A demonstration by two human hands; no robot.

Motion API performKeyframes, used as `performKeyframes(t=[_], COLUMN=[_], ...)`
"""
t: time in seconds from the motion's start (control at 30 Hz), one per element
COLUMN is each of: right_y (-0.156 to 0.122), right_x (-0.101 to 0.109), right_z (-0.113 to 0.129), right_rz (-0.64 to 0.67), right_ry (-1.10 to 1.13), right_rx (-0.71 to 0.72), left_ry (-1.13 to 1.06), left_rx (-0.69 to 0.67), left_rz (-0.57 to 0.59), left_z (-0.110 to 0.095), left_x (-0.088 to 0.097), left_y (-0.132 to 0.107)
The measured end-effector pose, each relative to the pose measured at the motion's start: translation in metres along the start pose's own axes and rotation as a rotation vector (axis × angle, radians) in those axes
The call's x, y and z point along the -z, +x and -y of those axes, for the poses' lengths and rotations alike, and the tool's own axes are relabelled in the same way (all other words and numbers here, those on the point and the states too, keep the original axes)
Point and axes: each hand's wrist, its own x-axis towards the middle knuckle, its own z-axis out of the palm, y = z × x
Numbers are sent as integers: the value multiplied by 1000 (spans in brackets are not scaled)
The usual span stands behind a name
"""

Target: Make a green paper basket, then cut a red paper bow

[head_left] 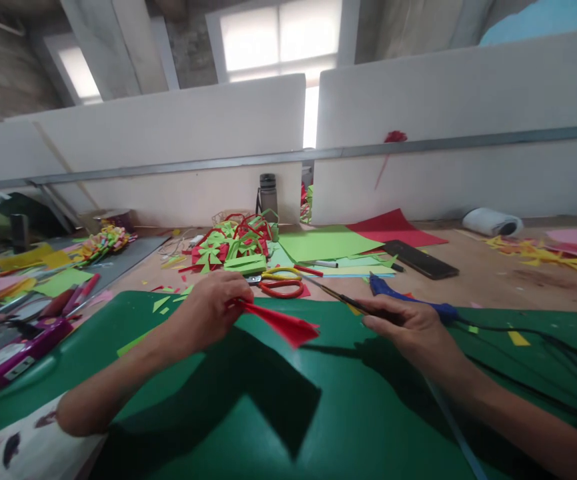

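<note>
My left hand (218, 300) is closed on one end of a folded piece of red paper (285, 323), holding it above the green cutting mat (358, 413). The paper's wide end points right and casts a shadow on the mat. In my right hand (401, 320) is a slim, dark-handled pointed tool (335, 293), its light tip aimed left and away from me; its exact kind is unclear. Beyond the paper lie scissors (283, 287) with red and yellow handles. A blue glue gun (418, 300) rests just behind my right hand.
Red and green paper pieces (235, 243) are heaped before a bottle (268, 195). Green sheets (328, 243), a red sheet (398, 228) and a phone (421, 259) lie at the back. A purple device (21, 353) sits left; a black cable (533, 331) crosses the right side.
</note>
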Motion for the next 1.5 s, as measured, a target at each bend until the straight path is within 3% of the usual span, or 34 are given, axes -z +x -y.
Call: performKeyframes(t=[0.1, 0.17, 0.27, 0.4, 0.5, 0.63, 0.83, 1.5], right_y=[0, 0, 0, -3, -4, -4, 1, -2], right_x=[3, 3, 1, -3, -1, 7, 20, 17], right_z=[1, -1, -5, -10, -9, -2, -8, -7], right_rz=[-52, -60, -32, 84, 168, 229, 193, 279], right_ry=[-2, -6, 18, 35, -22, -162, -304, -254], right_rx=[-1, 13, 35, 56, 72, 127, 158, 141], left_ry=[364, 551, 648, 600, 491, 416, 295, 357], left_rx=[-134, -151, -59, 167, 249, 253, 241, 209], left_rz=[-85, 34, 228, 349, 437, 490, 510, 505], left_z=[-11, -18, -26, -28, -25, -21, -16, -6], left_x=[-6, -16, -31, -37, -38, -39, -37, -47], left_y=[-7, -12, -19, -22, -24, -28, -32, -39])
